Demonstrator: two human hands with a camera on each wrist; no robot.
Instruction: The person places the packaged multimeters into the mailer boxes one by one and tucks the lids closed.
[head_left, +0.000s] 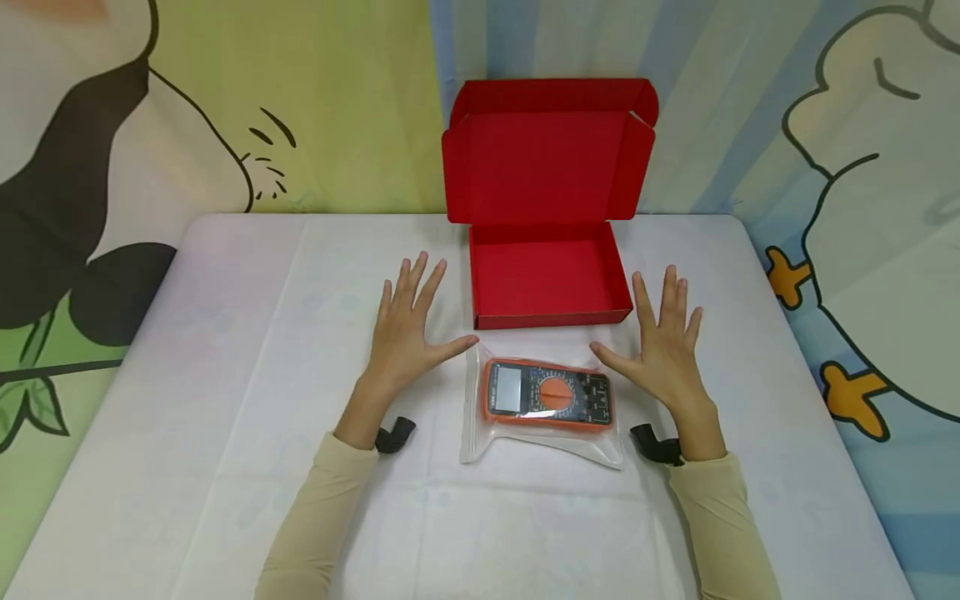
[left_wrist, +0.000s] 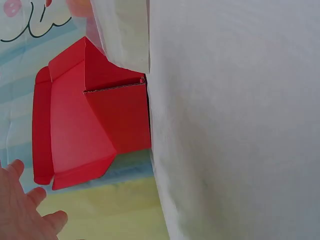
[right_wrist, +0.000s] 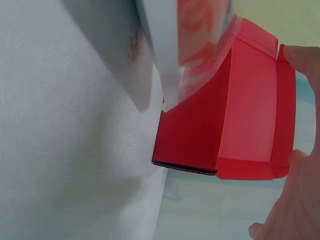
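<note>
Just below the middle of the head view, flat on the white worktop (head_left: 225, 417): an orange-and-dark multimeter (head_left: 551, 395) inside a clear plastic bag (head_left: 478, 437), with pale screen (head_left: 508, 390) to the left and round orange dial (head_left: 556, 394) at centre. Left of the bag, a left hand (head_left: 401, 333) spread wide, fingers pointing up the frame, thumb stretched toward the bag's upper left corner; whether touching it, cannot tell. Right of the bag, a right hand (head_left: 663, 346) likewise wide, thumb angled to the upper left. Just above the bag, in the upper middle of the frame, a red box (head_left: 551, 271), open, with lid (head_left: 550, 167) raised. At the bottom, beige sleeves (head_left: 322, 508), plus a small black piece (head_left: 395, 435) beside each wrist. Along the top, a cartoon-printed backdrop (head_left: 337, 125), yellow toward the left, blue-striped toward the right. In the left wrist view, fingertips at lower left; in the right wrist view, blurred bag at upper middle.
</note>
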